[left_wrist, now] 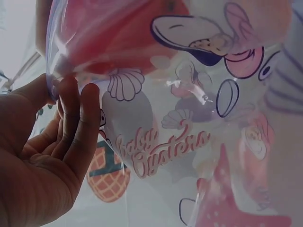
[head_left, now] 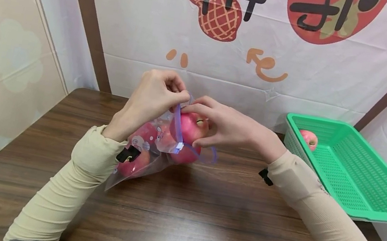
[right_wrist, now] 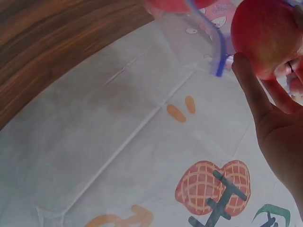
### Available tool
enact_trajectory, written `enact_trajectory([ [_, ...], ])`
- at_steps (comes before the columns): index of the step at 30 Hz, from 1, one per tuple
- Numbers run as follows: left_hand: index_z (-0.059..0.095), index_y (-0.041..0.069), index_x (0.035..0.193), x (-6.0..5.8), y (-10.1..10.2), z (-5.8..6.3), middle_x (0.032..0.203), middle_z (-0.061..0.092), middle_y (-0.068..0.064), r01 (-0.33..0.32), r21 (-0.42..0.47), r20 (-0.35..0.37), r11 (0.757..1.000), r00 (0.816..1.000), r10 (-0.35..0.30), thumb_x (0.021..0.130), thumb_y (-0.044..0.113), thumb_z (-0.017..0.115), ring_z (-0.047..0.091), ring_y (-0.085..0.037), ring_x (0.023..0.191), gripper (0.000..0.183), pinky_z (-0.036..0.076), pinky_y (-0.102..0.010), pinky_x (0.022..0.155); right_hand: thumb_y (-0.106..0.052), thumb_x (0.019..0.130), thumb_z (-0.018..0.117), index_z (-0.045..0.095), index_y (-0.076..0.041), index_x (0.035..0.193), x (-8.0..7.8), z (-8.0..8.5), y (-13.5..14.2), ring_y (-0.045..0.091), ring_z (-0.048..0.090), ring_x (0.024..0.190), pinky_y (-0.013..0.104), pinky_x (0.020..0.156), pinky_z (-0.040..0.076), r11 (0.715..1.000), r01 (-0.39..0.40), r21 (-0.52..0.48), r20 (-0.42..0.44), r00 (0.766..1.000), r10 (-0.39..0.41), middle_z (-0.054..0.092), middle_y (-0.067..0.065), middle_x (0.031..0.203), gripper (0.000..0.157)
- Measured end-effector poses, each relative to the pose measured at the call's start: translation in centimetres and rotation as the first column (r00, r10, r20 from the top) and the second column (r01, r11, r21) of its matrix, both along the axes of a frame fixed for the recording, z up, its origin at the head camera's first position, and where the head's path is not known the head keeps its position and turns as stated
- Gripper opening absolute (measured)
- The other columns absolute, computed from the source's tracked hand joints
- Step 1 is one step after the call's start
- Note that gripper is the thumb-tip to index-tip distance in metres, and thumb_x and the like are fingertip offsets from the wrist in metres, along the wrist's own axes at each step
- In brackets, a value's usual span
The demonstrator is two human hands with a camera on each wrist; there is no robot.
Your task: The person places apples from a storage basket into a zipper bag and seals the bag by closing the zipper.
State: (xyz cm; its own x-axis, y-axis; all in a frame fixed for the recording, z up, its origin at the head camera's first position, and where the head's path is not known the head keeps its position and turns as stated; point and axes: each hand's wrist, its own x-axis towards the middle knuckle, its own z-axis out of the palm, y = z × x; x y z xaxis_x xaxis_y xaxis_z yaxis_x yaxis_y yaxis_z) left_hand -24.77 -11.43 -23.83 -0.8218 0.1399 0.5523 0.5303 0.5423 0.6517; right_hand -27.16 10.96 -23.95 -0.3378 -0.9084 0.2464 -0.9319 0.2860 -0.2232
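A clear printed zip bag with a purple zip strip and a slider lies on the table with several red apples inside. My left hand pinches the bag's upper rim; in the left wrist view the thumb and fingers close on its edge beside the "Baby Oysters" print. My right hand grips a red apple at the bag's mouth, above another apple partly behind the zip strip. In the right wrist view, fingers curl around that apple, close to the purple strip.
A green plastic basket stands at the table's right side, with one apple in its far left corner. Behind the brown wooden table hangs a printed white cloth.
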Motion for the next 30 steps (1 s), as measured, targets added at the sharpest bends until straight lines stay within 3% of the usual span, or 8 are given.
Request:
enact_trajectory([
  [8, 0.07, 0.012, 0.078, -0.1, -0.1, 0.1, 0.064, 0.067, -0.004, 0.013, 0.024, -0.017, 1.0, 1.0, -0.012, 0.081, 0.016, 0.067, 0.062, -0.018, 0.049, 0.005, 0.045, -0.024, 0.047, -0.016, 0.091, 0.071, 0.058, -0.011, 0.131, 0.6, -0.1, -0.6, 0.012, 0.065, 0.104, 0.022, 0.086, 0.057, 0.998, -0.017, -0.052, 0.215, 0.976, 0.028, 0.059, 0.0, 0.119, 0.042],
  [12, 0.069, 0.012, 0.079, -0.2, -0.4, 0.0, 0.063, 0.065, -0.005, 0.003, 0.026, -0.012, 1.0, 1.0, -0.003, 0.081, 0.016, 0.067, 0.063, -0.023, 0.051, 0.005, 0.044, -0.024, 0.049, -0.014, 0.091, 0.07, 0.06, -0.012, 0.131, 0.8, 0.3, 0.1, 0.014, 0.066, 0.109, 0.025, 0.091, 0.056, 1.0, 0.011, -0.025, 0.292, 0.957, -0.003, 0.063, 0.001, 0.119, 0.041],
  [17, 0.069, 0.011, 0.079, -0.2, -0.6, 0.0, 0.062, 0.065, -0.006, -0.001, 0.029, -0.019, 1.0, 1.0, 0.001, 0.082, 0.016, 0.068, 0.063, -0.026, 0.051, 0.006, 0.044, -0.023, 0.05, -0.014, 0.093, 0.068, 0.057, -0.013, 0.135, 0.9, 0.5, 0.8, 0.016, 0.066, 0.115, 0.028, 0.096, 0.054, 0.998, 0.037, 0.045, 0.403, 0.914, -0.052, 0.064, 0.001, 0.127, 0.043],
  [24, 0.07, 0.011, 0.08, -0.4, -0.6, -0.1, 0.064, 0.066, -0.005, -0.009, 0.033, 0.003, 0.999, 1.0, 0.009, 0.081, 0.016, 0.068, 0.062, -0.019, 0.05, 0.005, 0.045, -0.023, 0.049, -0.018, 0.095, 0.065, 0.046, -0.018, 0.146, 0.7, 0.3, 1.3, 0.016, 0.058, 0.129, 0.037, 0.103, 0.051, 0.995, -0.029, 0.095, 0.516, 0.856, -0.024, 0.055, -0.002, 0.143, 0.054],
  [27, 0.07, 0.011, 0.08, -0.5, -0.6, 0.0, 0.065, 0.067, -0.005, -0.018, 0.031, 0.002, 0.999, 1.0, 0.018, 0.081, 0.016, 0.068, 0.062, -0.019, 0.05, 0.006, 0.044, -0.023, 0.048, -0.018, 0.095, 0.065, 0.046, -0.016, 0.146, 0.5, 0.6, 1.8, 0.02, 0.057, 0.13, 0.039, 0.105, 0.049, 0.998, -0.023, 0.061, 0.511, 0.859, -0.011, 0.055, 0.0, 0.144, 0.054],
  [30, 0.07, 0.012, 0.08, -0.5, -0.5, 0.1, 0.063, 0.066, -0.005, -0.019, 0.022, -0.003, 1.0, 1.0, 0.019, 0.081, 0.017, 0.067, 0.063, -0.021, 0.05, 0.006, 0.043, -0.023, 0.048, -0.021, 0.095, 0.066, 0.05, -0.016, 0.142, 0.4, 1.3, 3.0, 0.02, 0.06, 0.126, 0.036, 0.103, 0.051, 0.998, 0.063, 0.015, 0.435, 0.898, -0.063, 0.058, 0.0, 0.14, 0.05],
])
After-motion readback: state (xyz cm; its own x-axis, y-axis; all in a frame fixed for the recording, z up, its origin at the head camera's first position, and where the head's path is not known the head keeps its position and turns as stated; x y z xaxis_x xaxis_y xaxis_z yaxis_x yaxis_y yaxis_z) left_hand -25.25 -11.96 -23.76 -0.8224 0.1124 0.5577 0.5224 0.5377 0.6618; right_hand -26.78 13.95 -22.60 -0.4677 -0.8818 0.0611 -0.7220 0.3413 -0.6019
